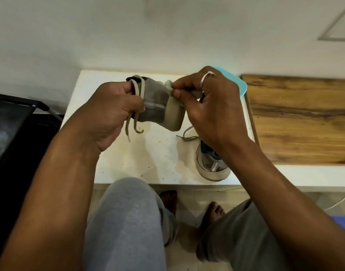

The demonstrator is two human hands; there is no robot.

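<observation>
Head view: beyond grey-trousered knees (128,212), a second shoe (210,163) sits near the desk's (148,163) front edge, laces loose and apparently not yet tended. Above the desk's middle, the left hand (117,106) grips a grey shoe (156,106) by its laced end. The right hand (212,106) pinches a small pale wad (168,85), seemingly a cloth, against its rim. Cleaning looks barely begun. A teal lid (240,85) lies at the far right edge.

A silver ring (206,77) on the right hand (212,108), grey trousers (126,222).
</observation>
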